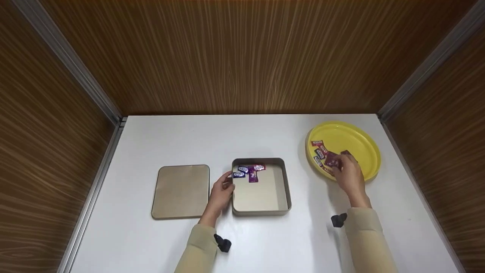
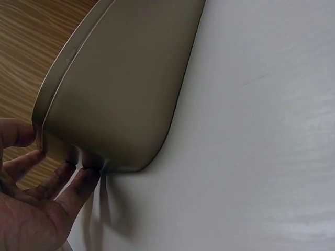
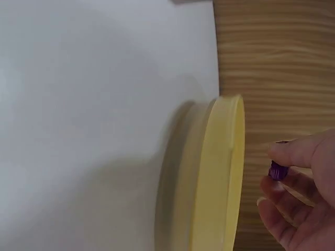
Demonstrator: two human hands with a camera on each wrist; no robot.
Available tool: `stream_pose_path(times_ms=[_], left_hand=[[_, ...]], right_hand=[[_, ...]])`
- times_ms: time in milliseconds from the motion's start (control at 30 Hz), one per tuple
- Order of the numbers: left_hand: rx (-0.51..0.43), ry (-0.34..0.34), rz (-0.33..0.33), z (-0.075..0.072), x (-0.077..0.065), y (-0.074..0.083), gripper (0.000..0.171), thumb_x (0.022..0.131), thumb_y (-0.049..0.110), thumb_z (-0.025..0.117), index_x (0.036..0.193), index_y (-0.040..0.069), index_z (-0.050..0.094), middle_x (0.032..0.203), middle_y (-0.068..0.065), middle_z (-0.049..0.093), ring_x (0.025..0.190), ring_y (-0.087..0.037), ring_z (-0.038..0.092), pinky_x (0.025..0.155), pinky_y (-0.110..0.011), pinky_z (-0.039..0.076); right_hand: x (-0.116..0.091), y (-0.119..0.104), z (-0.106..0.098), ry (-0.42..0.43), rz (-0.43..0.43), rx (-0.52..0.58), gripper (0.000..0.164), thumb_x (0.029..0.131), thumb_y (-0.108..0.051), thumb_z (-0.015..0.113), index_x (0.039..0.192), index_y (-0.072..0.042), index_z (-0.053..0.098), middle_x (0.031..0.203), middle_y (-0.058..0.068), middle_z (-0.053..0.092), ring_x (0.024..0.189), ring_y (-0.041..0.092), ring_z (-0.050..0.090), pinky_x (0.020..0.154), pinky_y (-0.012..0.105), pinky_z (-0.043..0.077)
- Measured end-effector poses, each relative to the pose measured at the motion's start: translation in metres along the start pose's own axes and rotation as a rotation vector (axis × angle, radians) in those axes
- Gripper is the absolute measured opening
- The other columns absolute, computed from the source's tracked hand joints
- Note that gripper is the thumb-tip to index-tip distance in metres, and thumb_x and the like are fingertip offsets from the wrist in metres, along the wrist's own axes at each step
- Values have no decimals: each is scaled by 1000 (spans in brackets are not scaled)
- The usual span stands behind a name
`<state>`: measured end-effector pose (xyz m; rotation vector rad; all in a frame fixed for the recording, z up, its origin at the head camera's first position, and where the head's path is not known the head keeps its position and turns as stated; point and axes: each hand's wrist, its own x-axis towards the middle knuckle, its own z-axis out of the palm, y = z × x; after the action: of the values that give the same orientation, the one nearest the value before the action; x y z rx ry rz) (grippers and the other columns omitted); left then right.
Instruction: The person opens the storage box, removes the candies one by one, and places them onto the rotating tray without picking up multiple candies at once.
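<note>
My right hand [image 1: 349,175] pinches a purple-wrapped candy [image 1: 332,159] between thumb and fingertips, over the near left part of a yellow round tray [image 1: 369,151]. In the right wrist view, the purple wrapper [image 3: 278,171] shows between the fingers, above the tray's rim [image 3: 235,130]. Several wrapped candies [image 1: 317,161] in red, dark blue and purple lie on the tray's left side. Fingertips of my left hand [image 1: 220,196] touch the outer left wall of an open square tin [image 1: 261,213]; the left wrist view shows them against its wall [image 2: 110,99]. Inside, several candies [image 1: 253,176] lie at the far left corner.
Left of the tin, a flat square lid [image 1: 181,191] lies on the white table [image 1: 227,132]. Brown wood-grain panels [image 1: 242,57] stand behind and on both sides, with metal corner rails [image 1: 91,83]. Each sleeve carries a small black device [image 1: 223,243] at the wrist.
</note>
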<state>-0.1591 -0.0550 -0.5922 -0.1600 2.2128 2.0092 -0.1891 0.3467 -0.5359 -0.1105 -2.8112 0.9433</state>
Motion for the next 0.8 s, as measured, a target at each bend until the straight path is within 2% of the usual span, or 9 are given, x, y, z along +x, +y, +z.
stream_pose_path(times_ms=[133, 333, 500, 600, 700, 800], left_hand=[[-14, -9, 7, 0, 1, 0, 50, 94, -4, 54, 143, -4, 44, 126, -28, 53, 112, -35, 57, 88, -35, 51], [-34, -24, 13, 0, -1, 3, 51, 94, -5, 53, 144, -7, 41, 129, -32, 51, 119, -44, 53, 92, -40, 50], [-32, -51, -4, 0, -11, 23, 50, 95, -6, 50, 143, -11, 38, 130, -35, 48, 121, -48, 49, 94, -41, 50], [-34, -56, -2, 0, -17, 34, 49, 94, -6, 50, 142, -11, 39, 129, -35, 48, 121, -48, 50, 93, -39, 50], [-41, -55, 14, 0, -14, 30, 48, 94, -8, 50, 141, -11, 41, 128, -36, 49, 119, -49, 50, 92, -40, 49], [-41, -49, 29, 2, -7, 16, 49, 94, -7, 50, 142, -10, 41, 128, -34, 50, 118, -47, 52, 91, -40, 49]], right_hand=[[7, 14, -6, 1, 41, -36, 33, 90, 8, 62, 123, 7, 58, 130, 29, 49, 117, 47, 50, 98, 55, 43], [15, 32, -8, -21, 53, -113, 34, 90, 7, 61, 124, 7, 59, 123, 28, 53, 113, 46, 52, 95, 56, 44], [16, 43, -9, -75, 99, -141, 37, 95, 6, 54, 132, 5, 55, 125, 28, 51, 117, 46, 49, 97, 58, 42], [16, 46, -9, -62, 85, -149, 43, 95, 7, 50, 137, 4, 51, 132, 31, 46, 121, 50, 45, 100, 60, 38], [15, 47, -8, -12, 35, -155, 42, 94, 7, 52, 136, 5, 51, 135, 33, 44, 122, 53, 44, 99, 62, 38], [14, 43, -5, 30, -12, -149, 39, 93, 6, 56, 132, 7, 54, 133, 34, 46, 120, 53, 46, 98, 62, 39]])
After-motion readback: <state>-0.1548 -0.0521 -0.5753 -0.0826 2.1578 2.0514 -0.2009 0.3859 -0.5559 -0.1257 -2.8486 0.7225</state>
